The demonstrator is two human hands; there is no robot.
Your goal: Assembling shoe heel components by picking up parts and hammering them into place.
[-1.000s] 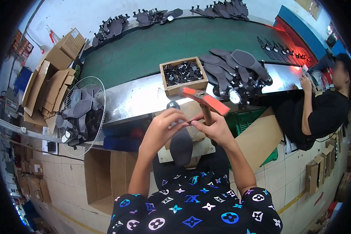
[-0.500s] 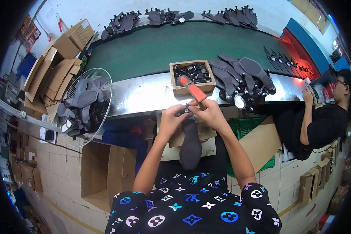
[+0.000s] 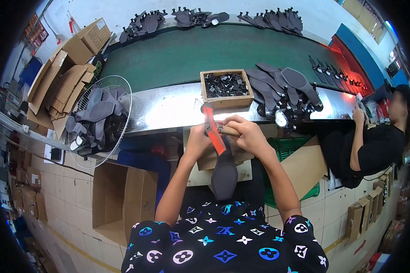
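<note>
A dark grey shoe sole (image 3: 224,175) lies lengthwise in front of me, its broad toe end toward my body and its narrow end up between my hands. My right hand (image 3: 249,137) is closed round the wooden handle of a hammer (image 3: 214,129) with a red-orange head. That head hangs over the sole's narrow end and partly covers my left hand (image 3: 198,142). The left fingers are curled at the narrow end, pinching the sole there; their tips are hidden. Under the sole is a block on a pale stand (image 3: 198,178).
Beyond my hands, a wooden box (image 3: 228,103) holds small black pieces. Piled soles (image 3: 298,78) lie to its right. A wire basket (image 3: 130,98) of soles stands left, near an open carton (image 3: 109,200). Along the far side runs a green belt (image 3: 168,59). A person (image 3: 378,141) sits right.
The hammer head has swung left and toward me, now passing in front of my left fingers. My right hand has turned, its handle lying more sideways. The sole has stayed nearly in place.
</note>
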